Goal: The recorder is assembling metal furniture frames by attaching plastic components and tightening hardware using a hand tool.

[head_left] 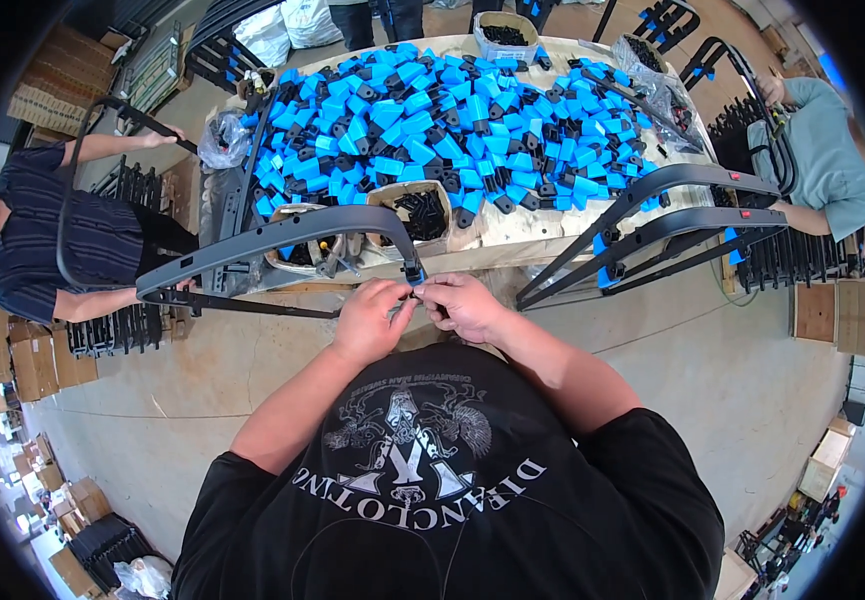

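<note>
Frame [282, 233] spans the table's [512, 226] near left, its right end at left hand [372, 318] and right hand [462, 306]. Fingertips meet, pinching something too small to tell; likely end-fitting, next needing careful alignment.

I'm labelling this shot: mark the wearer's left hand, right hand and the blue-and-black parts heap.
Left hand [368, 318]: head view, back of hand.
Right hand [464, 308]: head view, back of hand.
Blue-and-black parts heap [417, 150]: head view, its middle.

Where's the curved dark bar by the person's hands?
In the head view, the bar arches left of centre over the table's near edge, its right end by the left hand and right hand.
</note>
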Demonstrator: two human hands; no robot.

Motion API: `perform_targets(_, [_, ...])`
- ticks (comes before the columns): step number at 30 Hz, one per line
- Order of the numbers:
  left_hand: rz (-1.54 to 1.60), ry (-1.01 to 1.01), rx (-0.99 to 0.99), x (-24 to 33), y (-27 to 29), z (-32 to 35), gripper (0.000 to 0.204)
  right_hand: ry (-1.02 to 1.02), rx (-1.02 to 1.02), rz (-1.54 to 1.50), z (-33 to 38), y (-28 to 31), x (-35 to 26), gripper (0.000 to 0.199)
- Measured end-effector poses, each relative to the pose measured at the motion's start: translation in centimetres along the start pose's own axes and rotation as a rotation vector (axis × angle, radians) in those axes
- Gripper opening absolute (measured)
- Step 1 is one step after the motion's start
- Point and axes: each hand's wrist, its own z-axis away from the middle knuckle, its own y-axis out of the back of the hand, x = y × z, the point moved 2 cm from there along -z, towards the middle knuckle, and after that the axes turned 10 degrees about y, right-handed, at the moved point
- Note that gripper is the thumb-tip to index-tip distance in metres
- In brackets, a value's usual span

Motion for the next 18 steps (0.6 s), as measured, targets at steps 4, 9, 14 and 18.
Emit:
perform_targets(4, [0.07,0.076,-0.036,-1.6,-1.1,0.2,0.02,0.027,0.016,0.037,-0.7,0.0,0.1,0.02])
perform_targets(9, [0.904,0.897,-0.219,-5.3,-4.8,0.3,0.019,0.46,0.284,0.735,-3.1,2.7,1.4,0.029])
perform_targets(14, [1.226,0.963,-0.096,-5.5,-4.6,-1.1,0.016,0.543,0.235,1.089,-1.4,-0.4,-2.0,0.03])
perform_targets(18, [1.114,0.985,-0.194,-5.6,-4.9,-1.3,0.016,0.662,0.225,1.347,-1.5,-1.2,-1.9,0.025])
